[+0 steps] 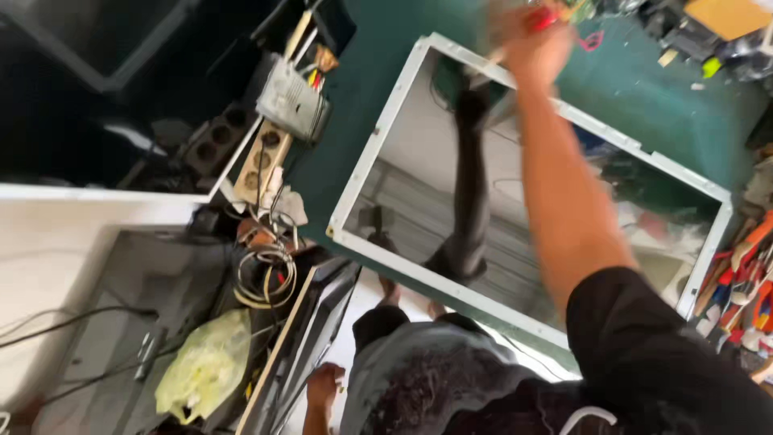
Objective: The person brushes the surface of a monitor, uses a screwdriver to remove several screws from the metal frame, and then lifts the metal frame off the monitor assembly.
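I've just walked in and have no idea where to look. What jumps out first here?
The big white-framed reflective panel lying on the green table dominates the middle. The right hand reaches across to its far edge, blurred, gripping something red. At lower left, the left hand hangs low beside a leaning dark flat panel, near a coil of cables and a crumpled yellow plastic bag.

A framed panel (451,201) lies flat on the workbench (652,105), reaching its near edge. The right hand (531,36) is over the panel's far edge; the left hand (322,387) hangs below the bench's near edge. Tools (745,274) lie right of the panel, a power strip (262,157) and coiled cable (264,278) to its left.
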